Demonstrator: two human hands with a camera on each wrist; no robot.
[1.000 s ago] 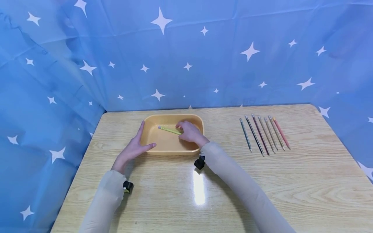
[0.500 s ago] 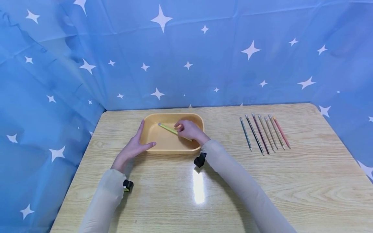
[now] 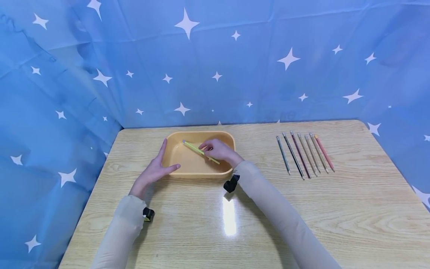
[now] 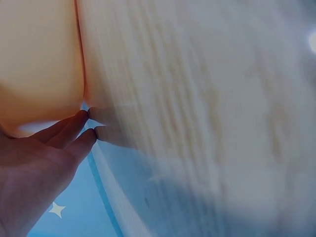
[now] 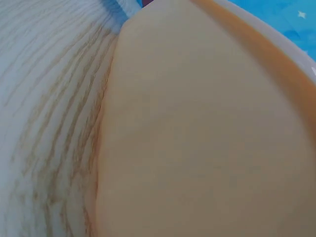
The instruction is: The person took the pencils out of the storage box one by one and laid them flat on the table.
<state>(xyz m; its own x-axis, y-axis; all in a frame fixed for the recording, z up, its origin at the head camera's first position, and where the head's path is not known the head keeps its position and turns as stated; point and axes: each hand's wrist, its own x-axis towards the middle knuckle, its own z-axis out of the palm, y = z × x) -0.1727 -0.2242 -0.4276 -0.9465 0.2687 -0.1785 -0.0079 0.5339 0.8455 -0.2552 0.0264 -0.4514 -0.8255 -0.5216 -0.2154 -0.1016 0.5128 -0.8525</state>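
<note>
A shallow orange plastic tray (image 3: 188,174) stands near the table's back edge. Inside it a yellow-green pencil (image 3: 192,146) with a pale purple end slants across, and the right hand (image 3: 219,150) pinches it near its middle from the right. Against the tray's front left corner lies the left hand (image 3: 155,170), fingers straight along the left wall and thumb stretched over the front rim. The left wrist view has this hand (image 4: 44,160) with its fingers against the tray's wall (image 4: 39,59). Only the tray's wall (image 5: 207,123) fills the right wrist view; that hand is outside it.
Several pencils (image 3: 304,155) lie side by side on the right of the wooden table (image 3: 369,194), the rightmost a pink one (image 3: 324,153). A blue star-patterned cloth (image 3: 235,74) hangs behind the table and along its left side.
The pencil's purple end has shifted slightly toward the back, and more of its front part shows past the right hand. That hand has moved a little left; the left hand has stayed still.
</note>
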